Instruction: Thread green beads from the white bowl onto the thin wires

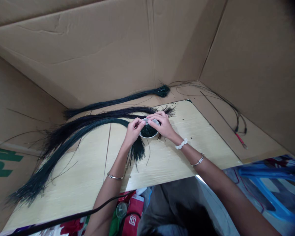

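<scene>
A small white bowl (148, 132) of tiny dark beads sits on a pale wooden board (167, 157). My left hand (133, 130) hovers at the bowl's left rim, fingers pinched together on something I cannot make out. My right hand (162, 124) curls over the bowl's right side, fingertips pinched close to the left hand's. A bundle of dark thin strands (71, 144) runs from under my left hand out to the far left. A second dark bundle (108, 115) lies just behind it.
A third strand bundle (118, 101) lies along the cardboard wall (100, 52) behind. Loose beads (186, 137) dot the board. Thin wires with a red clip (239, 137) trail at the right. A black cable (64, 218) crosses the board's near edge.
</scene>
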Tool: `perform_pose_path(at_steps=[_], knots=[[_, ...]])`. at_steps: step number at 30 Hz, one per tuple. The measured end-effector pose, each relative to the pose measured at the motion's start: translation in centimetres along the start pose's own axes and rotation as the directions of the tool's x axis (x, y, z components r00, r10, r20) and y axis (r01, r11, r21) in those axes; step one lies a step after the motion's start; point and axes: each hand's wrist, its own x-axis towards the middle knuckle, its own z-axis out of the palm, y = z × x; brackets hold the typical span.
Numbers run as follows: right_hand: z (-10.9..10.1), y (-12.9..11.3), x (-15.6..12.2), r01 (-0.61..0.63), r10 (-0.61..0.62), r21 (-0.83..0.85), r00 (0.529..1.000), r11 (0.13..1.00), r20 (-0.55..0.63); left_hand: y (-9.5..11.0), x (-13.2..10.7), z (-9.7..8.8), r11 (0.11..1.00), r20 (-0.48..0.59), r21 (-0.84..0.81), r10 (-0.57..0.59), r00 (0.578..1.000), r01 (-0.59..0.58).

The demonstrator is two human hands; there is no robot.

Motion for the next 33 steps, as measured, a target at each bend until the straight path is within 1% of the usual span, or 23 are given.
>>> perform_pose_path(at_steps=[2,5,8,12,15,19,23,26,29,33], knots=[[0.0,0.0,0.1,-0.069,0.067,0.040,0.997,0.997,0.044,0.1,0.0,0.0,0.999,-0.015,0.032,0.025,1.000,-0.025],[0.1,0.1,0.3,-0.095,0.089,0.081,0.994,0.992,0.069,0.3,-0.1,0.1,0.997,-0.041,0.069,0.042,0.998,-0.039],[0.1,0.2,0.2,-0.078,0.071,0.088,0.994,0.993,0.079,0.5,-0.2,0.2,0.993,-0.041,0.098,0.062,0.997,-0.058],[0.0,0.1,0.0,-0.014,0.013,0.012,0.996,1.000,0.084,0.5,-0.3,0.2,0.980,-0.017,0.160,0.121,0.992,-0.117],[-0.1,0.0,0.1,-0.009,0.008,0.023,0.998,1.000,0.060,0.3,-0.1,-0.1,0.979,-0.021,0.178,0.106,0.994,-0.101],[-0.7,0.4,0.6,-0.040,0.044,0.129,0.999,0.991,-0.027,-0.7,0.3,-1.1,0.988,-0.003,0.150,0.026,1.000,-0.025],[-1.3,1.1,1.0,-0.107,0.129,0.253,0.989,0.962,-0.073,-2.0,0.8,-2.2,0.989,0.007,0.141,-0.047,0.999,0.045],[-1.3,1.8,1.1,-0.150,0.194,0.359,0.977,0.921,-0.088,-2.4,1.0,-2.6,0.990,0.014,0.132,-0.057,0.998,0.055],[-1.2,2.2,1.2,-0.202,0.265,0.467,0.961,0.861,-0.074,-2.7,1.0,-2.7,0.993,0.000,0.113,-0.039,0.999,0.038],[-1.1,2.1,1.2,-0.237,0.317,0.530,0.946,0.814,-0.064,-3.5,1.0,-2.8,0.980,-0.012,0.197,-0.020,1.000,0.022]])
